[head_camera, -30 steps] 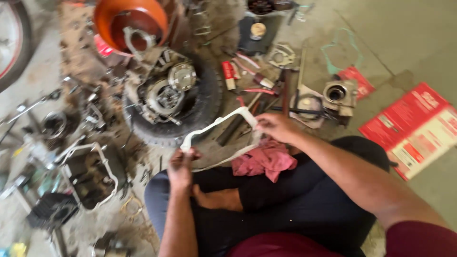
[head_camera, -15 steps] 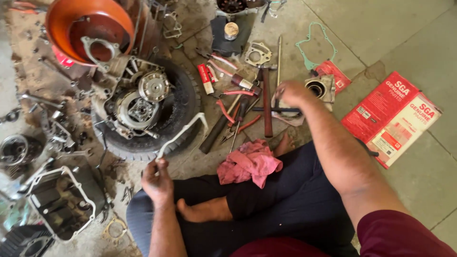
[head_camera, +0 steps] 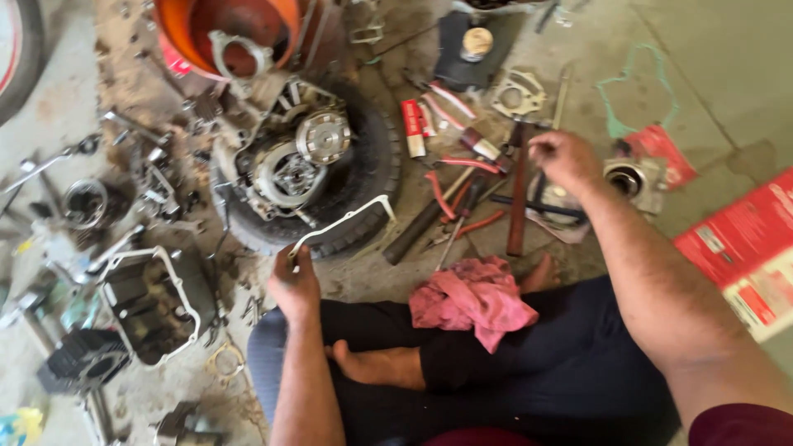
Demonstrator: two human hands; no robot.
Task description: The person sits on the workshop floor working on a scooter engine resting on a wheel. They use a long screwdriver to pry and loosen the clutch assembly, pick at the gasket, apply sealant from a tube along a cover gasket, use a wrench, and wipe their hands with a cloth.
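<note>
I sit cross-legged on a workshop floor. My left hand point(head_camera: 293, 285) grips one end of a thin white gasket point(head_camera: 351, 221), which reaches up to the right across a black tyre point(head_camera: 376, 177). An opened engine point(head_camera: 289, 161) rests on that tyre. My right hand point(head_camera: 566, 157) hovers, fingers curled, over the scattered tools, just above a dark bar point(head_camera: 519, 194) and a small metal part on paper point(head_camera: 555, 205). I cannot make out anything held in it. A pink rag point(head_camera: 471, 301) lies on my knee.
An orange tub point(head_camera: 248, 33) stands at the top left. An engine cover point(head_camera: 153, 301) and several metal parts litter the left floor. Red-handled pliers point(head_camera: 458, 194), a cylinder piece point(head_camera: 632, 177), a green gasket point(head_camera: 640, 95) and red cartons point(head_camera: 743, 248) lie to the right.
My right hand let go of the gasket and went right and away, over the tools. My left hand keeps the gasket and has lowered it towards the tyre.
</note>
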